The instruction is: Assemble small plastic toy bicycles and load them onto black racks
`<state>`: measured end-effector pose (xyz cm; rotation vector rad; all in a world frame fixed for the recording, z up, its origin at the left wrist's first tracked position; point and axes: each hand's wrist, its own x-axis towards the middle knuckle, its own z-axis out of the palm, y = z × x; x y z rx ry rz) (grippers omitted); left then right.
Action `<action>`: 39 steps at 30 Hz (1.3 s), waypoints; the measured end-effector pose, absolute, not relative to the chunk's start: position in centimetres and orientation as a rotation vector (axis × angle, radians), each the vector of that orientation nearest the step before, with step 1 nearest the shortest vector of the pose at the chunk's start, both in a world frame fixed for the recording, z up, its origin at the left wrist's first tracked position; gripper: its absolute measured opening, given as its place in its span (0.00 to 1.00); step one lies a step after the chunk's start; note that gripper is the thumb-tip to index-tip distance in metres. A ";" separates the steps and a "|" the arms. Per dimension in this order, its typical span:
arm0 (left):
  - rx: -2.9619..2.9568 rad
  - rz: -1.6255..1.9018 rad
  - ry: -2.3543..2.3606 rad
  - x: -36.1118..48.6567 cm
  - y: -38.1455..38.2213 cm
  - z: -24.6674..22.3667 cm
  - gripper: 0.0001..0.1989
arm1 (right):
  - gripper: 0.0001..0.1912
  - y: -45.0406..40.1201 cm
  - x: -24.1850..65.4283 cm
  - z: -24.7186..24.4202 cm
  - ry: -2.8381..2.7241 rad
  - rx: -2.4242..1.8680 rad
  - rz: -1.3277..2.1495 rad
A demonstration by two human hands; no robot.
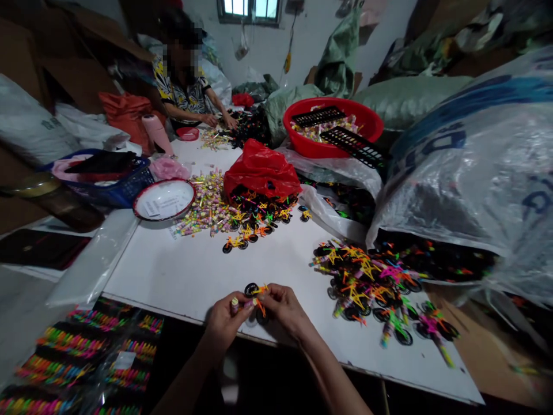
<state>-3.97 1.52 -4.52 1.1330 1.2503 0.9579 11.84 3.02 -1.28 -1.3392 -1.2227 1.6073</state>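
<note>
**A:** Nearest first: what do the hands hold?

**B:** Left hand pinches a small wrapped roll between thumb and fingertips; right hand has its fingers together, clamped on a neon orange-and-yellow plastic frame; a black wheel sits at the frame's far side, a second black wheel below it; the piece is between the hands, just above the white table.

**A:** Handling notes?

**B:** Judged from the hold: short fingertip pinches suit parts this small; the roll's end is kept close to the frame, which should give fine control; a firm hold on the frame, clear of the wheels, looks best.

**A:** Arm pose?

**B:** Both forearms come in from the near table edge, angled toward each other; wrists bent inward; hands close, not quite touching; cannot tell whether either palm rests on the table.

**A:** Further out?

**B:** To the right, a heap of similar wheeled frames lies before the mouth of a large clear plastic sack; ahead, loose rolls lie beside a red plastic bag; beyond, a red basin holds black plastic racks; at the far end, a co-worker's hands work at a dark heap.
</note>
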 end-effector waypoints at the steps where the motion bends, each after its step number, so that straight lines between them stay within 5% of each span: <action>1: 1.141 0.983 1.310 -3.5 1.4 -4.5 0.14 | 0.20 3.1 11.3 -1.5 -1.292 -1.418 1.460; 4: 1.121 1.047 1.433 -2.2 1.2 -4.2 0.16 | 0.18 3.5 10.1 -1.6 -1.485 -1.589 1.077; 9: 1.122 0.969 1.329 -3.5 2.7 -3.1 0.17 | 0.19 3.9 17.6 2.7 -1.750 -1.540 1.096; 15: 1.641 0.913 1.961 -12.1 12.3 -2.3 0.18 | 0.12 6.9 27.3 8.3 -1.736 -2.116 -0.353; 23: 2.105 0.363 1.963 -12.1 19.2 -2.1 0.12 | 0.17 15.4 6.6 -1.4 -2.383 -1.382 0.191; 30: 2.165 0.152 2.017 -11.8 17.1 -1.5 0.13 | 0.20 10.6 11.4 -6.1 -2.296 -1.304 0.136; 39: 1.992 0.171 2.212 -6.7 22.4 -2.4 0.13 | 0.17 9.7 11.6 -5.9 -2.229 -1.259 0.139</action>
